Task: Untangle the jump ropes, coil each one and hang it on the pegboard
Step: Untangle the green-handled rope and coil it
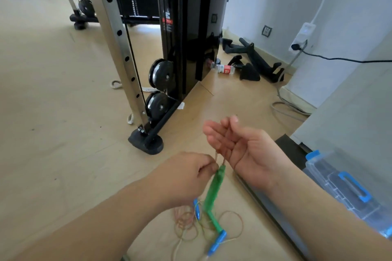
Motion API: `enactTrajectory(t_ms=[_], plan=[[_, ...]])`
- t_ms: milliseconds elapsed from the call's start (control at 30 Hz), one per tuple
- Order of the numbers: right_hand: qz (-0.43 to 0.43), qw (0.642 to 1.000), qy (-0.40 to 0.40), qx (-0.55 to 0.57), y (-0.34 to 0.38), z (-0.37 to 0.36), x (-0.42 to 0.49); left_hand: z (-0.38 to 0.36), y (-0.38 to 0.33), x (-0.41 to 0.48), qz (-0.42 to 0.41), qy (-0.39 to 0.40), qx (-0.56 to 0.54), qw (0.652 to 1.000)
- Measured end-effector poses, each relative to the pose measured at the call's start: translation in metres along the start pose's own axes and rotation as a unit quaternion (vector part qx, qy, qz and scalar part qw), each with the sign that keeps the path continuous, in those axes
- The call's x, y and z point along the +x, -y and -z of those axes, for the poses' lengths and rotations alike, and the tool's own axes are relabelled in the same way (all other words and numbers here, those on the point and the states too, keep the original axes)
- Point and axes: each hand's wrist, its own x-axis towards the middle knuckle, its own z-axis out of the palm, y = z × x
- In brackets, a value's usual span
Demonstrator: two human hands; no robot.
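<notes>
Ropes (203,221) tangle on open floor; left hand (186,172) pinches cord, right hand (237,144) spread.

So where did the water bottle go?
In the head view the water bottle lies on its side on the floor, upper middle, just right of the black weight machine and left of the black handles by the wall.

Green handle (214,186), blue handles (217,240), clear blue-latched box (347,186).
</notes>
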Motion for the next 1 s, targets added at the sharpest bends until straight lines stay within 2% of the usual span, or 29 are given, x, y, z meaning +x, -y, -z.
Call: enactTrajectory(t_ms=[67,133,200,233,333,500,633,733,800,833,900,933,1000], plan=[[0.061,0.991,-0.069,-0.1,-0.004,0.011,0.008,-0.005,-0.009,-0.004,-0.034,0.038,0.033,0.998],[0.124,0.936,-0.138,-0.299,-0.008,0.022,0.012,-0.004,-0.017,-0.005,-0.055,0.038,0.034,0.997],[0.142,0.883,-0.128,-0.428,-0.007,0.024,0.006,0.003,-0.024,-0.006,-0.079,-0.017,-0.004,0.997],[0.132,0.882,-0.102,-0.441,-0.006,0.023,0.003,0.008,-0.024,-0.005,-0.089,-0.063,-0.029,0.994],[0.076,0.913,-0.013,-0.401,-0.002,0.019,-0.006,0.023,-0.019,-0.002,-0.103,-0.17,-0.085,0.976],[-0.023,0.952,0.076,-0.297,0.004,0.018,-0.014,0.025,-0.001,0.003,-0.096,-0.217,-0.146,0.96],[-0.045,0.969,0.109,-0.217,0.007,0.015,-0.018,0.014,0.011,0.005,-0.05,-0.172,-0.146,0.973],[-0.017,0.988,0.085,-0.127,0.005,0.013,-0.017,-0.002,0.014,0.002,-0.019,-0.074,-0.075,0.994],[0.019,0.994,0.053,-0.09,0.004,0.017,-0.013,-0.012,0.012,-0.002,-0.027,0.009,-0.018,0.999],[0.042,0.993,0.031,-0.105,0.004,0.021,-0.01,-0.016,0.009,-0.005,-0.038,0.043,-0.003,0.998],[0.095,0.966,-0.041,-0.238,0.002,0.028,-0.007,-0.017,0.001,-0.01,-0.063,0.065,0.004,0.996],[0.117,0.936,-0.074,-0.322,0.0,0.031,-0.006,-0.015,-0.002,-0.01,-0.079,0.049,0.001,0.996],[0.135,0.891,-0.084,-0.426,-0.002,0.035,-0.006,-0.005,-0.007,-0.008,-0.11,-0.02,-0.014,0.994]])
